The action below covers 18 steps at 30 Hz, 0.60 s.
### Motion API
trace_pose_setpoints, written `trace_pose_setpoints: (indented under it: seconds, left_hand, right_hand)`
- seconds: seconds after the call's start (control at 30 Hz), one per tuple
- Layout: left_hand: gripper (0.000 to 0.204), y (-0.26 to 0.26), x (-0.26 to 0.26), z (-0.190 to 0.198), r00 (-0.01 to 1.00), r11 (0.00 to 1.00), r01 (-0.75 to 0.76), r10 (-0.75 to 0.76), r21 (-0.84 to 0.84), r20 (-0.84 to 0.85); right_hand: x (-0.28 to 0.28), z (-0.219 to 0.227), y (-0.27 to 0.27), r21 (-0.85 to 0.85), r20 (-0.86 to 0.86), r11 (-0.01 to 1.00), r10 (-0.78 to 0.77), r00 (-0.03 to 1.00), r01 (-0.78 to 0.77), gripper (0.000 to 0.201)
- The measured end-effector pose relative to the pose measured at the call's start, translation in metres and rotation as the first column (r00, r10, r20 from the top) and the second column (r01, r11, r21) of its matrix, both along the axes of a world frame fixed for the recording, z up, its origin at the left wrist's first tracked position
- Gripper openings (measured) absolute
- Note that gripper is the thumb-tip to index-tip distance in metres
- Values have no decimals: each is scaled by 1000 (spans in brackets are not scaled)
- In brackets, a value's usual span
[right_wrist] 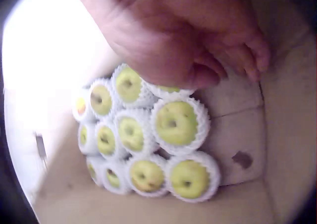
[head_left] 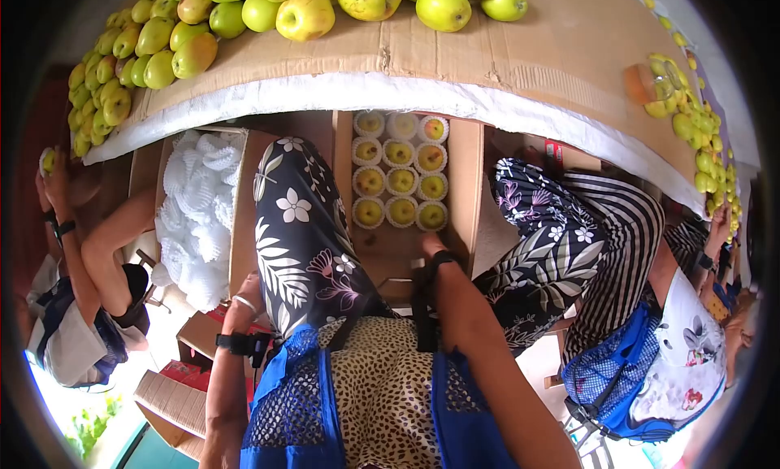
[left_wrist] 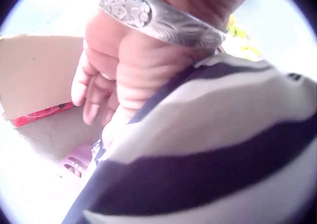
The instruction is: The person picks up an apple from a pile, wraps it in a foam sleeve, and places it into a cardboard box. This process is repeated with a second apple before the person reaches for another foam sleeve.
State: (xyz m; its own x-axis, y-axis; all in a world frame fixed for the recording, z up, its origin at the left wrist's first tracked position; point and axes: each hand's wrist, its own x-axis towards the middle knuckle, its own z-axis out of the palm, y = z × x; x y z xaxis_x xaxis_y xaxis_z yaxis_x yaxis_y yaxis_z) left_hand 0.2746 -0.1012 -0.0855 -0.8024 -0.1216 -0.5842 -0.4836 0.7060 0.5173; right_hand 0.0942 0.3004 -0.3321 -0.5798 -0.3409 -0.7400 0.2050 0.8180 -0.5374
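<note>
Yellow-green apples [head_left: 399, 181] in white foam nets sit in rows of three inside a cardboard carton [head_left: 465, 176] between the knees. My right hand [head_left: 432, 245] is over the near end of the carton, just below the closest row. In the right wrist view its loosely bent fingers [right_wrist: 250, 60] hold nothing visible, and the hand overlaps one netted apple [right_wrist: 171, 89]. My left hand [head_left: 249, 293] hangs beside the left thigh, near a carton of loose foam nets [head_left: 195, 209]. Its fingers [left_wrist: 94, 102] droop loosely in the left wrist view, with nothing in them.
A cardboard-covered table [head_left: 455, 54] crosses ahead, with a pile of bare apples [head_left: 158, 34] along it. People sit on both sides; one at the left holds a netted apple [head_left: 48, 161]. Cardboard boxes [head_left: 175, 400] stand behind my left arm.
</note>
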Motion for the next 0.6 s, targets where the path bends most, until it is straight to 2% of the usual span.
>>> trace_pose_setpoints:
  seconds: [0.03,0.07,0.1,0.13,0.17,0.2,0.27,0.3,0.33,0.37,0.4,0.43,0.5,0.57,0.6]
  left_hand:
    - [34,-6,0,3,985,950,159,-170,-271,-18]
    - [33,-11,-2,8,943,802,289,-333,-523,10]
    - [36,-18,-13,24,987,947,-63,12,-315,-160]
    - [39,-22,-25,43,895,915,-401,381,-46,-231]
    - [42,-23,-30,52,757,849,-522,416,-83,-504]
    - [52,-43,-29,47,718,799,-582,416,-153,-557]
    - [55,-95,-4,-4,722,590,-659,321,-467,-613]
    - [57,-116,7,-25,733,446,-670,270,-593,-625]
    - [59,-131,14,-34,785,430,-615,409,-661,-465]
    - [61,-138,20,-41,797,430,-545,534,-720,-284]
    - [56,-137,19,-41,869,462,-403,463,-790,-173]
    - [53,-125,12,-27,873,439,-366,467,-821,-140]
    - [47,-108,-8,-1,882,403,-306,462,-863,-97]
    - [36,-125,9,-22,936,397,-347,202,-849,-288]
    - [30,-135,12,-41,906,453,-424,214,-784,-366]
  right_hand:
    - [7,17,-11,-38,29,999,7,1000,-6,34]
    - [13,34,-23,-91,61,996,27,998,-22,34]
    - [19,51,-36,-150,94,988,61,994,-46,34]
    - [25,69,-49,-219,130,972,114,985,-84,34]
    - [33,85,-62,-289,160,950,172,972,-120,33]
    - [38,98,-75,-354,181,923,229,957,-153,33]
    - [51,121,-96,-442,182,869,329,927,-221,33]
    - [56,131,-103,-472,175,846,366,914,-249,33]
    - [59,138,-107,-491,172,829,394,903,-268,33]
    - [58,142,-107,-501,171,822,401,900,-271,33]
    - [56,148,-105,-511,170,815,409,897,-274,33]
    - [53,151,-105,-522,169,807,414,894,-276,33]
    - [50,159,-111,-552,140,788,411,901,-273,33]
    - [46,156,-118,-548,57,784,383,922,-292,33]
    - [43,152,-123,-531,6,788,372,928,-312,33]
